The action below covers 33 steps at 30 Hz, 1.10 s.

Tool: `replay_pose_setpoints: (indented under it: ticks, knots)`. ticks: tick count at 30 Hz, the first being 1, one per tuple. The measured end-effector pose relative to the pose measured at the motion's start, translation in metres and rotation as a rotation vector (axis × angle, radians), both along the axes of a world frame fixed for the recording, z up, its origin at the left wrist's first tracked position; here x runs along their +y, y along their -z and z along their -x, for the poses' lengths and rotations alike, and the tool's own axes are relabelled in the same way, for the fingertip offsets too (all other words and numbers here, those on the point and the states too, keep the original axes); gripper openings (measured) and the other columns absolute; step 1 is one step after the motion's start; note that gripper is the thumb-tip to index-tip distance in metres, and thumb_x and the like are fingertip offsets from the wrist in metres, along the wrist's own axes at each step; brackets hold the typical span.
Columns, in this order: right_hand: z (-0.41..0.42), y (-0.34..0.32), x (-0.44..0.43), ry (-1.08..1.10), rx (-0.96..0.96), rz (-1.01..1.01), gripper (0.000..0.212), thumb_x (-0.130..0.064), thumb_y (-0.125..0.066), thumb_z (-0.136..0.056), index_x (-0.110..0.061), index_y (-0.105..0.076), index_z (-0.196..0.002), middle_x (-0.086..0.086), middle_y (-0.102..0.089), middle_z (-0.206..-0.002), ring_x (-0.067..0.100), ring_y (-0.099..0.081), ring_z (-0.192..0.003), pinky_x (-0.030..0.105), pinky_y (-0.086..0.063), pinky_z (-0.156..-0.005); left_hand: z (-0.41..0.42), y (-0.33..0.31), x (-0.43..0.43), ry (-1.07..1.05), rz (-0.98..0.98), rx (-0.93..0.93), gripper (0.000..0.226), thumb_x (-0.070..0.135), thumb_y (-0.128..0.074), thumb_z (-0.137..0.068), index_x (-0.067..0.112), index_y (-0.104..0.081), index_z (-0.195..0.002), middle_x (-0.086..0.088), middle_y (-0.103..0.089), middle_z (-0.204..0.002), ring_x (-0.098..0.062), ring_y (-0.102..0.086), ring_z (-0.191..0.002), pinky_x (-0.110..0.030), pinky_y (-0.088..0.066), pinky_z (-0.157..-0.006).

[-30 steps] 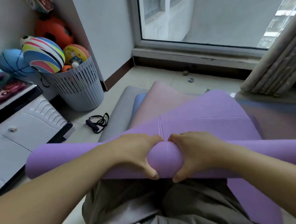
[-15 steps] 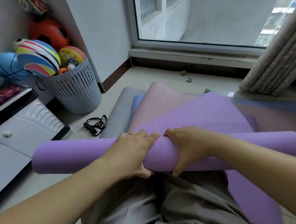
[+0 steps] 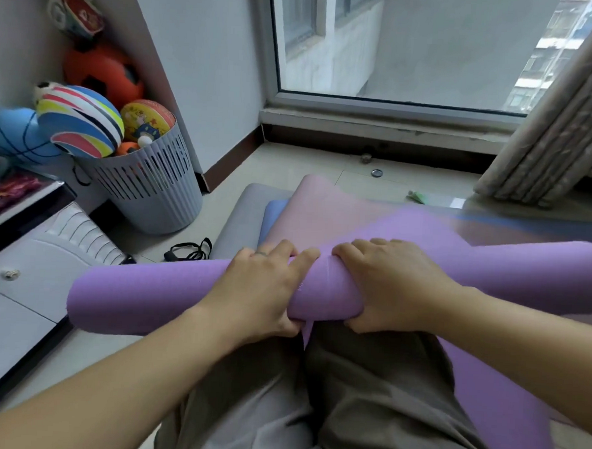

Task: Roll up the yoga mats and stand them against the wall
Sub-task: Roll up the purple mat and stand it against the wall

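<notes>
My left hand (image 3: 260, 291) and right hand (image 3: 387, 287) grip the half-rolled purple yoga mat (image 3: 140, 295) across my lap, side by side.

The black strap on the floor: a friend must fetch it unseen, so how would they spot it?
Find the white slatted basket of balls at the wall corner. On the tiles in front of it, beside the grey mat, lies the black strap: a tangled loop, dark where everything around it is pale.
</notes>
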State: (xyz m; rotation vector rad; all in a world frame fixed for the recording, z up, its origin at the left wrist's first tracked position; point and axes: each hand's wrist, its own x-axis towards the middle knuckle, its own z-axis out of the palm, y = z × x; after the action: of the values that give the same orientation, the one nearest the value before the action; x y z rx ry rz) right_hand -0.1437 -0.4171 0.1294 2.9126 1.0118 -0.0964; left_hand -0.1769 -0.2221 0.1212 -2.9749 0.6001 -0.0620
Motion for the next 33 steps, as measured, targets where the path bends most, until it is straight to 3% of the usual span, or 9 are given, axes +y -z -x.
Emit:
replay_pose_setpoints:
  ticks: [4,8,16,20,22,24,28,30,33]
  knots:
    - [-0.009,-0.037,-0.002,-0.011,-0.177,-0.07,0.071,-0.061,-0.06,-0.056,-0.024,-0.049,-0.116,-0.005,-0.06,-0.102,0.024,-0.059,-0.089,0.036,-0.048,-0.072,-0.006,-0.044,0.0,-0.017,0.011,-0.144,0.085,0.061,-0.06,-0.072,0.034,-0.019,-0.141,0.0,-0.041,-0.132,-0.026,-0.047,-0.114,-0.037,-0.037,-0.09]
    - [0.004,-0.034,-0.004,-0.007,-0.157,-0.095,0.073,-0.064,-0.058,-0.054,-0.025,-0.05,-0.115,-0.005,-0.059,-0.1,0.024,-0.06,-0.086,0.033,-0.044,-0.067,0.009,-0.05,-0.006,-0.034,-0.035,-0.14,0.084,0.059,-0.061,-0.072,0.035,-0.017,-0.139,0.001,-0.039,-0.131,-0.025,-0.047,-0.114,-0.038,-0.034,-0.092]
    - [0.038,-0.002,-0.005,-0.032,0.334,0.029,0.078,-0.061,-0.072,-0.057,-0.026,-0.042,-0.12,-0.008,-0.056,-0.114,0.018,-0.056,-0.1,0.035,-0.048,-0.082,0.042,0.005,-0.01,0.022,-0.009,0.237,0.094,0.059,-0.063,-0.066,0.032,-0.016,-0.144,0.0,-0.044,-0.127,-0.025,-0.05,-0.112,-0.038,-0.042,-0.095]
    - [0.042,0.002,0.002,-0.048,0.221,0.13,0.098,-0.065,-0.068,-0.065,-0.019,-0.027,-0.141,0.0,-0.044,-0.134,0.024,-0.046,-0.119,0.042,-0.038,-0.099,0.021,0.005,0.006,-0.008,0.165,0.463,0.098,0.06,-0.071,-0.062,0.038,-0.021,-0.143,0.005,-0.048,-0.131,-0.017,-0.05,-0.118,-0.032,-0.042,-0.098]
    - [0.052,0.01,0.006,-0.08,0.116,0.177,0.095,-0.06,-0.065,-0.07,-0.015,-0.022,-0.142,0.003,-0.04,-0.135,0.027,-0.043,-0.119,0.044,-0.037,-0.098,0.014,0.005,0.01,-0.01,0.182,0.529,0.1,0.06,-0.074,-0.061,0.037,-0.021,-0.144,0.006,-0.048,-0.135,-0.014,-0.047,-0.123,-0.032,-0.041,-0.102]
    - [0.05,0.014,0.008,-0.072,0.111,0.156,0.086,-0.055,-0.064,-0.071,-0.017,-0.027,-0.138,0.002,-0.043,-0.13,0.026,-0.046,-0.113,0.042,-0.04,-0.093,0.014,0.007,0.008,-0.007,0.137,0.47,0.099,0.063,-0.071,-0.064,0.035,-0.021,-0.144,0.005,-0.046,-0.136,-0.017,-0.045,-0.124,-0.035,-0.039,-0.103]
    - [0.025,0.006,0.01,-0.051,0.225,0.072,0.075,-0.058,-0.071,-0.063,-0.019,-0.042,-0.12,-0.002,-0.052,-0.11,0.022,-0.053,-0.098,0.036,-0.046,-0.083,0.033,0.02,-0.002,0.01,-0.049,0.11,0.1,0.064,-0.06,-0.071,0.027,-0.009,-0.148,0.0,-0.037,-0.138,-0.025,-0.044,-0.122,-0.037,-0.036,-0.099]
    - [0.02,0.005,0.012,-0.06,0.244,0.059,0.076,-0.059,-0.074,-0.06,-0.019,-0.043,-0.117,-0.002,-0.054,-0.109,0.022,-0.055,-0.097,0.035,-0.047,-0.082,0.036,0.023,-0.003,-0.025,-0.021,0.1,0.1,0.064,-0.061,-0.07,0.029,-0.009,-0.148,0.001,-0.037,-0.137,-0.024,-0.044,-0.121,-0.036,-0.036,-0.098]
    - [0.026,0.016,0.012,-0.058,0.119,0.072,0.094,-0.063,-0.072,-0.059,-0.018,-0.035,-0.133,-0.001,-0.053,-0.115,0.025,-0.055,-0.1,0.04,-0.047,-0.083,0.022,0.019,0.005,-0.017,0.101,0.193,0.096,0.064,-0.065,-0.065,0.034,-0.019,-0.144,0.003,-0.045,-0.132,-0.023,-0.049,-0.116,-0.038,-0.041,-0.097]
